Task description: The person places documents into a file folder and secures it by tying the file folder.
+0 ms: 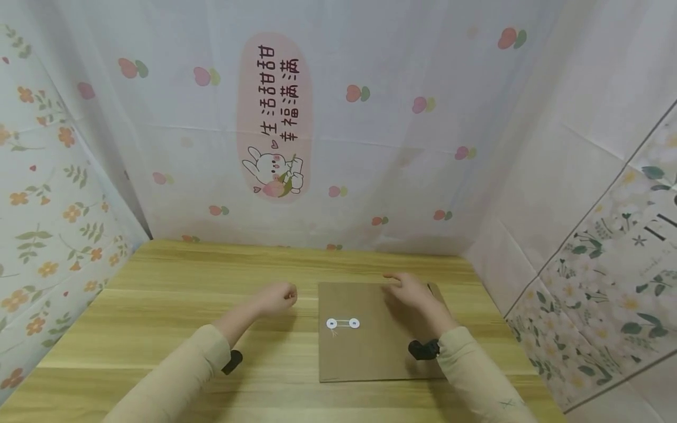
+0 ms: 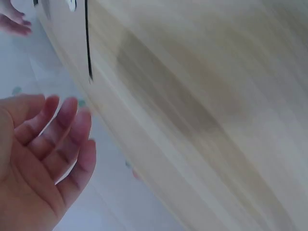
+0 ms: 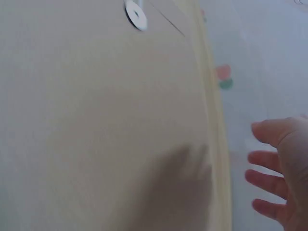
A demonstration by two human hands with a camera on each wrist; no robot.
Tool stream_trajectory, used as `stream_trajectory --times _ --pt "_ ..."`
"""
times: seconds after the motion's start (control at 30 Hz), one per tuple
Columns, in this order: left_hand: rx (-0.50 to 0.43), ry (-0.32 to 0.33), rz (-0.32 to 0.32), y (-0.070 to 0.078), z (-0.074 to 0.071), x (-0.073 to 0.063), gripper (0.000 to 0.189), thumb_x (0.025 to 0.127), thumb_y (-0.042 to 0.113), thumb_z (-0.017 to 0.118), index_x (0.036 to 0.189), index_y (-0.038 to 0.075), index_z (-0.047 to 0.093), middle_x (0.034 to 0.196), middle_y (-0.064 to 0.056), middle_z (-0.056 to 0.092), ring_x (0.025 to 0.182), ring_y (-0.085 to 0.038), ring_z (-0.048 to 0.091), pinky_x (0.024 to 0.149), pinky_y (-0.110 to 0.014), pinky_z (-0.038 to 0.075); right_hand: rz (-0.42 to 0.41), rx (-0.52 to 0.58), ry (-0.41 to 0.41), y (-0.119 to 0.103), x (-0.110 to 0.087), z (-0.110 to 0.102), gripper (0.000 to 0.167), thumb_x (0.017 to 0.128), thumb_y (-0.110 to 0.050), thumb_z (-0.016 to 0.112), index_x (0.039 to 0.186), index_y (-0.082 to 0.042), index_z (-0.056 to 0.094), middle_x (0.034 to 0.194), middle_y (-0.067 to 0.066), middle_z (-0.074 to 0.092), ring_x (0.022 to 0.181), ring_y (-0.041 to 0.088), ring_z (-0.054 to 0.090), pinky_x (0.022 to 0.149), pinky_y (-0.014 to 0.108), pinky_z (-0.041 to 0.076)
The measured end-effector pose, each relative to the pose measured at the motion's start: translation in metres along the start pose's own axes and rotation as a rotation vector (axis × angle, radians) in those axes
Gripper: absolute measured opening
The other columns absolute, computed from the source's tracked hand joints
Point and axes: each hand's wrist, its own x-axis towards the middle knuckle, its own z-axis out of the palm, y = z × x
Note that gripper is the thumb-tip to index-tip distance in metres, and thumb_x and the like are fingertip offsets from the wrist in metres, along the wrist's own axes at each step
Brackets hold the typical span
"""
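A brown kraft paper document envelope [image 1: 378, 358] lies flat on the right half of the table, its two white string buttons [image 1: 342, 324] joined by thread near the left edge. Above the envelope's far right part hovers my right hand [image 1: 409, 289], fingers loosely bent and holding nothing. To the left of the envelope, apart from it, my left hand [image 1: 276, 298] hangs over bare wood. In the left wrist view its fingers [image 2: 79, 127] are relaxed and slightly curved, with nothing in them. One button [image 3: 136, 15] and the right hand's shadow show on the envelope in the right wrist view.
The wood-grain table [image 1: 174, 294] reaches back to a white curtain [image 1: 370, 158] printed with fruit and a rabbit. Flowered cloth hangs on the left [image 1: 58, 194] and right [image 1: 624, 282]. A black wrist camera [image 1: 423, 350] sits under the right sleeve, close over the envelope.
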Motion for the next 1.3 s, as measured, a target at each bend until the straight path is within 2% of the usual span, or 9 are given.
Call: stream_trajectory --times 0.13,0.17,0.2,0.33,0.47,0.67,0.97,1.17,1.3 --pt "0.085 0.066 -0.028 -0.009 -0.021 -0.006 0.014 0.095 0.005 0.053 0.098 -0.004 0.063 0.086 -0.007 0.064 0.07 -0.015 0.057 0.063 -0.034 0.051 -0.008 -0.158 0.145 0.01 -0.004 -0.023 0.041 0.094 -0.023 0.058 0.131 -0.003 0.057 0.127 0.021 0.057 0.095 0.035 0.063 0.077 0.05 0.051" --pt "0.118 0.084 -0.03 -0.012 -0.026 -0.007 0.015 0.095 0.007 0.054 0.099 -0.004 0.063 0.087 -0.009 0.065 0.071 -0.017 0.058 0.063 -0.034 0.051 -0.013 -0.183 0.179 0.011 -0.005 -0.029 0.042 0.094 -0.023 0.058 0.13 -0.002 0.057 0.128 0.022 0.057 0.096 0.037 0.062 0.081 0.053 0.049" --pt "0.152 0.102 -0.044 -0.014 -0.031 -0.008 0.017 0.095 0.009 0.054 0.102 -0.004 0.063 0.09 -0.011 0.065 0.076 -0.02 0.061 0.066 -0.036 0.053 -0.017 -0.225 0.208 0.012 -0.006 -0.035 0.043 0.094 -0.025 0.058 0.129 -0.001 0.057 0.127 0.022 0.057 0.109 0.042 0.056 0.09 0.057 0.043" --pt "0.273 0.179 -0.087 -0.022 -0.049 -0.015 0.033 0.097 0.019 0.056 0.119 -0.004 0.058 0.111 -0.021 0.063 0.096 -0.035 0.063 0.079 -0.047 0.052 0.01 -0.352 0.284 0.015 -0.013 -0.056 0.053 0.094 -0.038 0.057 0.13 0.001 0.055 0.133 0.025 0.05 0.119 0.047 0.047 0.093 0.064 0.037" --pt "0.378 0.248 -0.121 -0.031 -0.061 -0.022 0.048 0.097 0.028 0.055 0.131 -0.005 0.051 0.13 -0.026 0.052 0.114 -0.045 0.052 0.089 -0.058 0.045 0.058 -0.381 0.28 0.018 -0.02 -0.069 0.065 0.094 -0.048 0.053 0.137 0.0 0.047 0.142 0.028 0.038 0.124 0.053 0.036 0.095 0.071 0.029" --pt "0.462 0.303 -0.152 -0.04 -0.072 -0.03 0.058 0.098 0.035 0.052 0.138 -0.005 0.042 0.137 -0.03 0.043 0.124 -0.05 0.039 0.096 -0.065 0.034 0.102 -0.364 0.241 0.022 -0.023 -0.077 0.076 0.094 -0.055 0.049 0.147 -0.003 0.033 0.149 0.031 0.022 0.129 0.056 0.023 0.099 0.072 0.018" --pt "0.472 0.294 -0.23 -0.043 -0.074 -0.038 0.065 0.099 0.04 0.048 0.146 0.0 0.032 0.147 -0.033 0.025 0.134 -0.053 0.019 0.101 -0.072 0.016 0.11 -0.338 0.223 0.019 -0.027 -0.071 0.083 0.092 -0.062 0.045 0.151 -0.009 0.025 0.153 0.029 0.01 0.134 0.057 0.012 0.101 0.073 0.008" --pt "0.467 0.281 -0.245 -0.046 -0.073 -0.04 0.069 0.099 0.044 0.045 0.151 0.004 0.024 0.153 -0.029 0.01 0.138 -0.05 0.004 0.103 -0.071 0.001 0.101 -0.343 0.224 0.018 -0.03 -0.065 0.083 0.092 -0.064 0.041 0.152 -0.01 0.023 0.154 0.029 0.009 0.135 0.054 0.01 0.101 0.073 0.007" --pt "0.464 0.276 -0.254 -0.048 -0.074 -0.042 0.07 0.099 0.048 0.042 0.152 0.006 0.023 0.155 -0.026 0.008 0.139 -0.049 0.001 0.103 -0.071 -0.002 0.096 -0.355 0.218 0.018 -0.03 -0.061 0.082 0.092 -0.064 0.041 0.153 -0.012 0.022 0.154 0.028 0.008 0.136 0.052 0.009 0.102 0.073 0.007"
